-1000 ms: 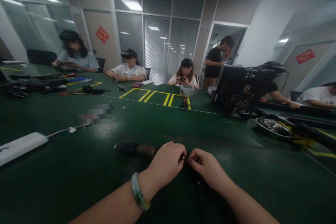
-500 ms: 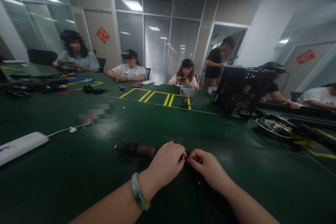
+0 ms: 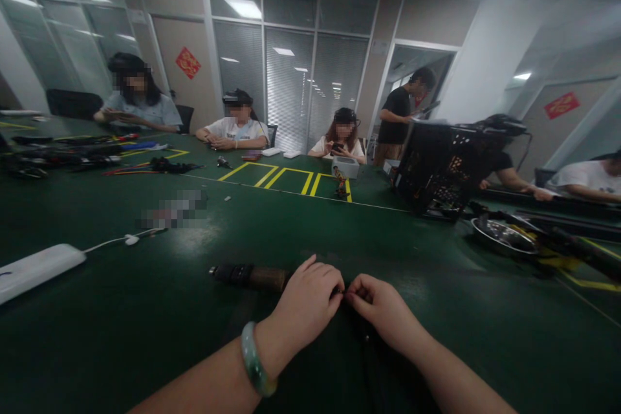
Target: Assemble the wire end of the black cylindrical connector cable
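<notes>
A dark electric screwdriver [image 3: 264,277] lies on the green table, its metal tip pointing left. Over its right end sits my left hand [image 3: 313,288], fingers curled round it and thumb pressed in; a green bangle is on that wrist. My right hand [image 3: 378,301] meets the left fingertips with thumb and forefinger pinched together. What lies in that pinch is tiny and mostly hidden by the fingers. A dark cord [image 3: 367,338] runs below my right hand toward the near edge, hard to see against the dark tabletop.
A white power strip [image 3: 43,272] lies at left with its cable. Tangled dark cables and parts [image 3: 68,155] lie far left. At right stand a black computer case [image 3: 427,171] and a metal bowl [image 3: 504,236]. Several people sit across the table; another person stands behind.
Both hands stay at the screwdriver's right end. The small gold-coloured piece between my fingertips is now covered, and the left fingers have shifted slightly. The view has moved a little.
</notes>
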`<state>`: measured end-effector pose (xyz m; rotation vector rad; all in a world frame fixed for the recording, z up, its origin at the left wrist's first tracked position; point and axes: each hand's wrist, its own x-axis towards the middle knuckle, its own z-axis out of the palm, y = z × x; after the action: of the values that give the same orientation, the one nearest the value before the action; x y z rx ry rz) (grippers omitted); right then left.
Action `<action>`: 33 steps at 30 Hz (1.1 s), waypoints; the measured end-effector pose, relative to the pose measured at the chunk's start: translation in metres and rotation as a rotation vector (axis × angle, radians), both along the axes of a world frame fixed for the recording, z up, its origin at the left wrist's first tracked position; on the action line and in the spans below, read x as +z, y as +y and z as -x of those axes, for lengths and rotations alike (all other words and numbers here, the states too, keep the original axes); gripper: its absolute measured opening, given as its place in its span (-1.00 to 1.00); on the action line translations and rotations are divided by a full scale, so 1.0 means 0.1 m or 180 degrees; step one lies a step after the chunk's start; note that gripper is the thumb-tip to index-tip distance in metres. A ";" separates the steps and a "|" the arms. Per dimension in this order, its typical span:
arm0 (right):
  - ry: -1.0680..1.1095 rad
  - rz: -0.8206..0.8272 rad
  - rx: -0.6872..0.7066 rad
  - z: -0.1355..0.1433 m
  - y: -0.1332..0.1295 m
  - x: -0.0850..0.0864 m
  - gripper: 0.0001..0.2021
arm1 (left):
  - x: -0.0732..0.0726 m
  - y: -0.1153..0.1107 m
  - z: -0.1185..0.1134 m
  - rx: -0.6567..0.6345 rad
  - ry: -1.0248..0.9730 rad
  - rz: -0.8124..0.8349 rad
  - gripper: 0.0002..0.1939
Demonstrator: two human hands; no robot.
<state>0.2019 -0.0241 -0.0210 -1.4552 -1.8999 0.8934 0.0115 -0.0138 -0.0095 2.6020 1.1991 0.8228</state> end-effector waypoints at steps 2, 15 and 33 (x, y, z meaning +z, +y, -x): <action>0.0025 0.0002 0.0022 0.00 0.00 0.00 -0.91 | 0.00 0.01 0.00 -0.0042 -0.0015 -0.0005 -0.93; -0.0055 0.0054 -0.0009 -0.02 -0.01 0.02 -0.91 | 0.02 0.01 0.01 0.0087 0.0000 0.0116 -0.96; -0.0042 -0.0079 0.0028 -0.02 0.00 0.01 -0.91 | 0.00 0.00 -0.01 0.0105 0.0020 0.0138 -0.97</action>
<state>0.2043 -0.0240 -0.0201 -1.4425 -1.9216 0.8632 0.0127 -0.0141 -0.0095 2.5589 1.2507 0.7859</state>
